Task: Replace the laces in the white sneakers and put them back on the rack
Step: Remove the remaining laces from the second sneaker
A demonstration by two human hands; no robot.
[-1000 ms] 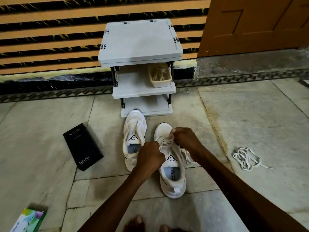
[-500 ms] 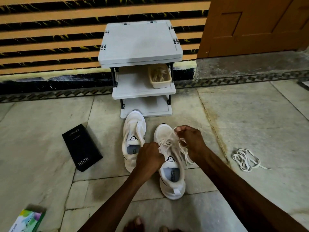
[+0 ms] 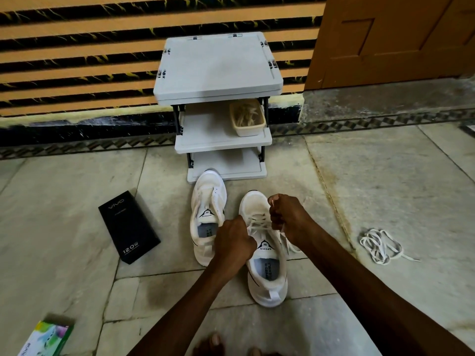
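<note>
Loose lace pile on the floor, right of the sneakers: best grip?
Pinch the loose lace pile at its bunched middle, coming straight down from above. It lies flat on the floor, so no side gets under it. The loops overlap in the middle, while one end trails off to the right alone.

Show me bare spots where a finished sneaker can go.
Free: the top shelf; the middle shelf left of the beige tub; floor between the sneaker being laced and the loose laces. Crowded: before the rack, around the other sneaker, left hand and right hand.
</note>
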